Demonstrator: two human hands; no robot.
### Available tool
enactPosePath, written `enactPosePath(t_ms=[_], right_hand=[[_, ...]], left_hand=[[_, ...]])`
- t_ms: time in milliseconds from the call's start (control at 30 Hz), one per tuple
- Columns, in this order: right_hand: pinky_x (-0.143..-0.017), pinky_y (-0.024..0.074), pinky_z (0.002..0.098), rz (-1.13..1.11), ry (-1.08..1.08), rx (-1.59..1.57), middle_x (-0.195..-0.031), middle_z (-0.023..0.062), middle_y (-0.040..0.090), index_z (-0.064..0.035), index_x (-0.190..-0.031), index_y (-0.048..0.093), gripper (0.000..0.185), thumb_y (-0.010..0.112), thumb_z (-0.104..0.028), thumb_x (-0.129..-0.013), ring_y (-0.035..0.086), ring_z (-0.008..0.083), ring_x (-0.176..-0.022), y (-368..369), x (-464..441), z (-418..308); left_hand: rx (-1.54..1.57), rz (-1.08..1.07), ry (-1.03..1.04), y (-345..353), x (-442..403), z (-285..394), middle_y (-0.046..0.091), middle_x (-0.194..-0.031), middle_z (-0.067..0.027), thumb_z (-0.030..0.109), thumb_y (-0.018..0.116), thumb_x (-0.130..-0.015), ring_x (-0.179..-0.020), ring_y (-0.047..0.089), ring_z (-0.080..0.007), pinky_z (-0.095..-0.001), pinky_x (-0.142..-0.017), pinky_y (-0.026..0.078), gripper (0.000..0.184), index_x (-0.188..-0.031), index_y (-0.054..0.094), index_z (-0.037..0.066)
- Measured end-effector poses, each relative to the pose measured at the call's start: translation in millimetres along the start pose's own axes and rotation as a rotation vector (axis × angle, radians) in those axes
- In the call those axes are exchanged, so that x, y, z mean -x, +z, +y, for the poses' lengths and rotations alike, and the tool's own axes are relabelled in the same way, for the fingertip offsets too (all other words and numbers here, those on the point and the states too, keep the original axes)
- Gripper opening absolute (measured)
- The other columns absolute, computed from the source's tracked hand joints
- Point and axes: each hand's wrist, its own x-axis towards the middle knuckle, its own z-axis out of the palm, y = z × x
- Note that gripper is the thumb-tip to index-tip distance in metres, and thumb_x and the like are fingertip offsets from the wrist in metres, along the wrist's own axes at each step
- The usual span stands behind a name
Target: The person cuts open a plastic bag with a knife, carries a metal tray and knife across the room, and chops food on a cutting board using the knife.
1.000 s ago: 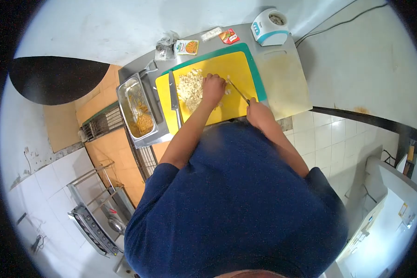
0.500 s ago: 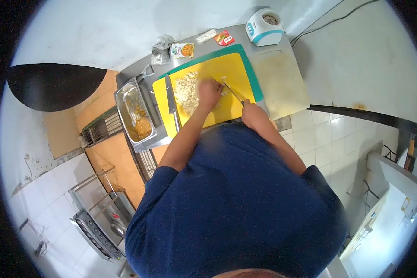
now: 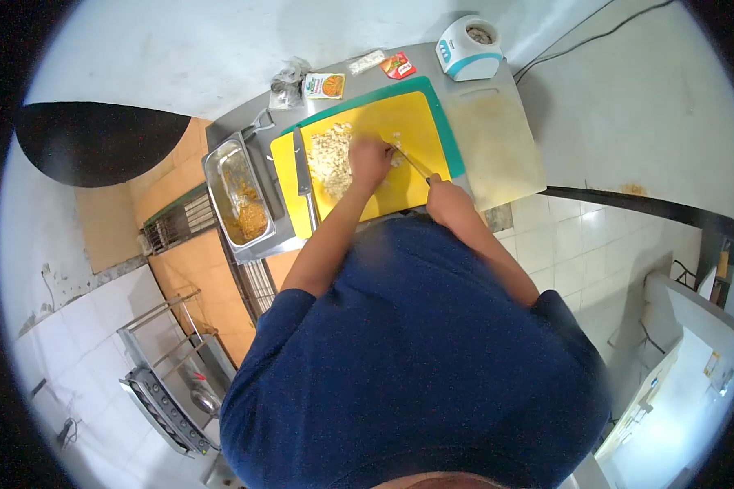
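Observation:
My right hand (image 3: 447, 200) is closed round the handle of a small knife (image 3: 411, 162), its blade slanting up and left over the yellow cutting board (image 3: 420, 122). My left hand (image 3: 370, 161) is curled by the blade's tip, fingers drawn together; what they hold is too small and blurred to make out. A heap of pale chopped pieces (image 3: 329, 160) spreads left of this hand, and a few loose bits (image 3: 396, 137) lie near the knife tip. Along the board's left side rests a large knife (image 3: 302, 167), untouched.
A green board (image 3: 442, 122) lies under the yellow one. Left stands a steel pan (image 3: 214, 189) with orange-brown food. At the back are a plastic bag (image 3: 288, 85), a food packet (image 3: 324, 86), a red packet (image 3: 398, 65) and a white-and-teal appliance (image 3: 469, 53). A pale board (image 3: 497, 147) lies right.
The view has shifted slightly, so the counter things sit a little further right. Both hands stay almost in place, with the small knife still in my right hand.

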Motion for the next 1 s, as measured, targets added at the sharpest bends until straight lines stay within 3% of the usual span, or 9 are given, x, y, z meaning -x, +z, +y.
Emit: enactPosePath(t_ms=[67, 633, 767, 833, 1000], right_hand=[[-0.076, 0.052, 0.0539, 0.063, -0.019, -0.004, -0.09, 0.0299, 0.067, 0.0056, -0.11, 0.051, 0.028, 0.045, -0.013, -0.09, 0.066, 0.0458, -0.085, -1, 4, -5], [-0.08, 0.0519, 0.0529, 0.003, -0.012, -0.016, -0.095, 0.031, 0.066, 0.0062, -0.113, 0.051, 0.031, 0.044, -0.013, -0.09, 0.066, 0.0461, -0.09, 6, -2, -3], [-0.085, 0.0525, 0.0518, -0.046, 0.005, 0.023, -0.101, 0.0306, 0.066, 0.0044, -0.116, 0.053, 0.034, 0.048, -0.016, -0.089, 0.066, 0.0429, -0.097, -7, 0, 1], [-0.084, 0.051, 0.0532, -0.024, 0.033, -0.048, -0.098, 0.0315, 0.066, 0.0064, -0.113, 0.053, 0.033, 0.048, -0.018, -0.092, 0.064, 0.0464, -0.094, -16, 2, 1], [-0.086, 0.0495, 0.0533, -0.033, 0.039, -0.037, -0.1, 0.0332, 0.064, 0.0078, -0.111, 0.054, 0.036, 0.049, -0.023, -0.094, 0.062, 0.0479, -0.097, -15, -5, 21]], left_hand=[[-0.026, 0.013, 0.013, -1, 0, -5, 0.067, -0.088, 0.0008, 0.023, 0.068, -0.079, -0.095, 0.056, -0.0256, -0.042, -0.083, 0.04, 0.011, -0.081, 0.076, 0.016], [-0.037, 0.063, 0.039, -7, 3, -1, 0.066, -0.084, 0.0006, 0.023, 0.067, -0.076, -0.095, 0.056, -0.025, -0.0425, -0.085, 0.039, 0.011, -0.077, 0.075, 0.015], [-0.049, -0.03, -0.024, -10, -4, -1, 0.066, -0.089, -0.0028, 0.022, 0.069, -0.076, -0.098, 0.056, -0.0269, -0.0431, -0.087, 0.04, 0.014, -0.085, 0.075, 0.014], [-0.009, -0.022, -0.032, -16, -11, -1, 0.066, -0.094, -0.0048, 0.023, 0.07, -0.076, -0.099, 0.057, -0.0283, -0.0441, -0.087, 0.041, 0.019, -0.092, 0.074, 0.012], [0.181, -0.094, 0.252, -11, -34, -14, 0.063, -0.104, -0.0105, 0.025, 0.075, -0.074, -0.101, 0.056, -0.0329, -0.0458, -0.087, 0.046, 0.036, -0.106, 0.07, 0.009]])
